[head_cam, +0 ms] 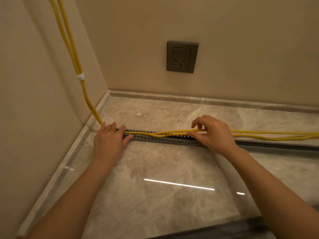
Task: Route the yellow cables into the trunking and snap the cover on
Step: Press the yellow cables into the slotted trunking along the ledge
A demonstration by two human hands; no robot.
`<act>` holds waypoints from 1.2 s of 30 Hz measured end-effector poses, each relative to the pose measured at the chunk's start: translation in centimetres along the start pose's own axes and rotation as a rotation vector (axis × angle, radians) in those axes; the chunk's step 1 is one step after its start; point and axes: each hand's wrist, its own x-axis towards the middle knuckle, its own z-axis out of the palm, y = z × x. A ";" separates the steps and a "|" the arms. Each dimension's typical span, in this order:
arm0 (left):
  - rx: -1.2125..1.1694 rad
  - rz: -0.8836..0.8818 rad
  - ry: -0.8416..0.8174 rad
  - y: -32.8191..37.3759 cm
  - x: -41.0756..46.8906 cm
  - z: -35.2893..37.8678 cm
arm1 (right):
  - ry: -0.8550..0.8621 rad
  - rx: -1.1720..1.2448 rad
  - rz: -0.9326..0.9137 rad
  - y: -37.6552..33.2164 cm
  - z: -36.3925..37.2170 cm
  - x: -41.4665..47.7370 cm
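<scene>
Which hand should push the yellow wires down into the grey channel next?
Probably the right hand. It pinches the yellow cables where they arch above the slotted trunking, so it can lower them in. The left hand lies flat at the trunking's left end, holding the cables down there.

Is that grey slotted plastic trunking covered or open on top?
Open: the visible stretch of grey slotted plastic trunking shows bare comb-like teeth, no cover. The yellow cables rise out of it toward the right hand.
</scene>
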 end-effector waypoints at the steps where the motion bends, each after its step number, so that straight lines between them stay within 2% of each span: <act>1: 0.000 -0.001 -0.001 0.0 0.0 0.1 | 0.010 -0.010 -0.045 -0.1 -0.2 0.0; 6: -0.026 -0.021 0.017 0.1 -0.2 0.0 | 0.014 -0.093 -0.177 -0.1 0.7 -0.8; 13: -0.047 -0.017 0.015 0.0 -0.1 0.0 | 0.059 -0.023 -0.114 0.3 2.5 -0.9; 17: -0.058 -0.018 0.020 0.0 -0.2 0.1 | -0.073 0.000 -0.019 0.5 2.3 -0.4; 20: -0.064 -0.021 0.022 0.1 -0.2 0.0 | -0.125 0.016 -0.064 0.7 2.2 -0.2; 23: -0.065 -0.024 0.022 0.1 -0.3 0.0 | -0.091 0.037 -0.107 0.4 2.0 -0.2; 32: -0.057 -0.029 0.000 0.4 -0.2 -0.2 | -0.038 -0.132 -0.347 0.2 1.3 -0.3; 36: -0.052 -0.031 -0.006 0.4 -0.2 -0.2 | -0.016 -0.168 -0.372 0.1 1.2 -0.5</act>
